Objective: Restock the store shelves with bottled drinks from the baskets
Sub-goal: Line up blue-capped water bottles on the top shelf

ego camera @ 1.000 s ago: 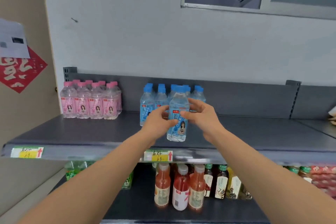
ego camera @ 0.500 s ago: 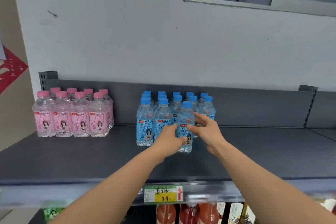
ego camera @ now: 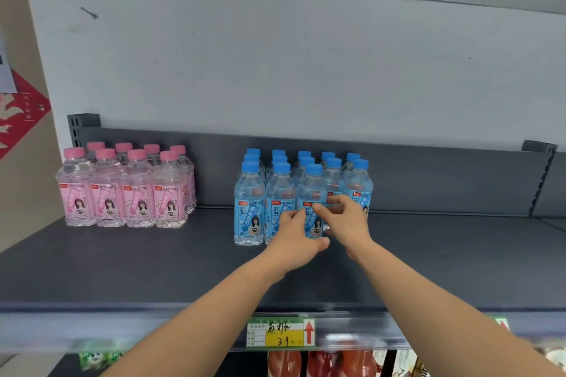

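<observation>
The grey shelf (ego camera: 444, 260) has open room right of and in front of the blue-capped block (ego camera: 333, 177); pink-capped bottles (ego camera: 122, 196) stand well left of it. The front bottle (ego camera: 312, 190) stands in the block's front row, so placing looks nearly done. The left hand (ego camera: 292, 243) wraps its lower body, and the right hand (ego camera: 347, 223) pinches its label. Next, both must release and back out without nudging neighbours.

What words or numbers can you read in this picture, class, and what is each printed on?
"PEACH SODA": labels of the pink-capped bottles.
"ORIGINAL SODA": labels of the blue-capped bottles.
"39": handwritten on the yellow price tag.
Too blurred: smaller label print, the tag's other handwriting.
</observation>
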